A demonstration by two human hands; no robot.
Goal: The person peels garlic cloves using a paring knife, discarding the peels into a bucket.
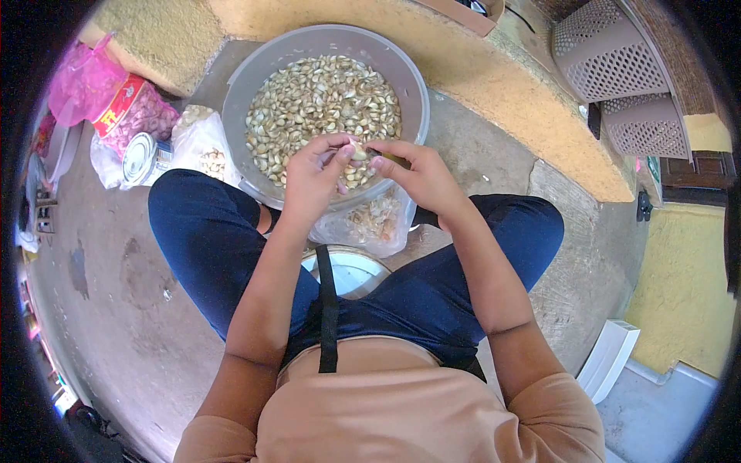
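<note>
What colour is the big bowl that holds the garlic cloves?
The bowl of garlic cloves is plain grey; the head view shows it best.

Far left: crumpled pink plastic bag [81, 81], touching a red-labelled mesh sack of purple-skinned garlic bulbs [135, 116]. A silver tin can [141, 158] lay on its side just beside the sack, against a knotted white plastic bag [199, 143]. Upper right: two brown perforated plastic baskets [610, 54], stacked and tilted. Bare grey concrete floor [116, 293] throughout. Yellow rough-plastered wall [679, 285] at right, with a white ribbed panel [610, 356] near it.
</note>
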